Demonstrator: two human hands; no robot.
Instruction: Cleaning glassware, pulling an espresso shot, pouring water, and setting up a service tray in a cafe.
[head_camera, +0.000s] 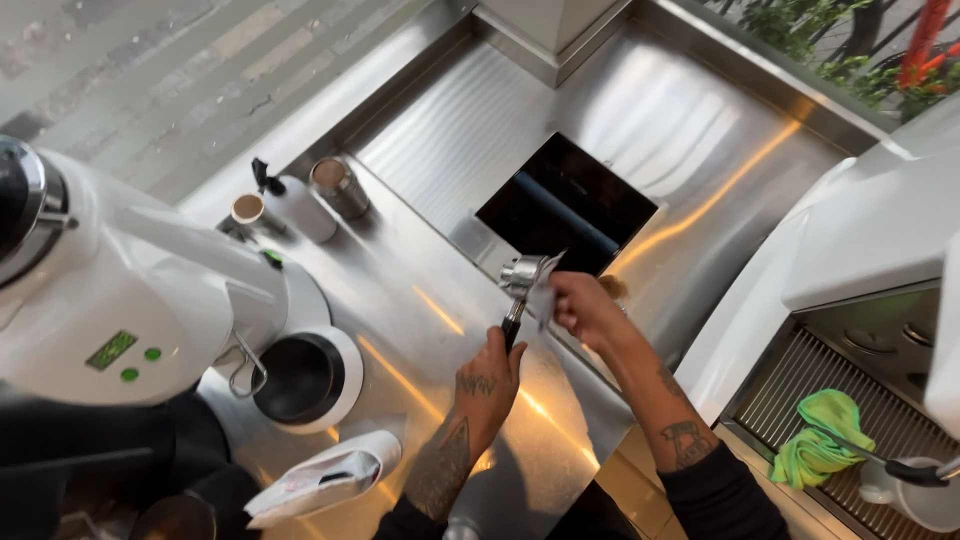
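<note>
stainless steel runs the whole counter (430, 300). at far left sits a white coffee grinder (130, 300) with a dark round dish (300, 378) under its spout, a folded white cloth (320, 478) nearer, and two small tins (340, 185) farther back. at centre the left hand (487, 385) is clenched round the black handle of a portafilter (522, 280), held over the edge of a dark square knock-out hole (565, 205). the right hand (580, 305) pinches a small pale cloth against the metal basket. wiping too hard could likely twist the handle loose, or drop the cloth down the hole. at far right, a green cloth (820, 435) lies on the espresso machine's drip grille (800, 370).
</note>
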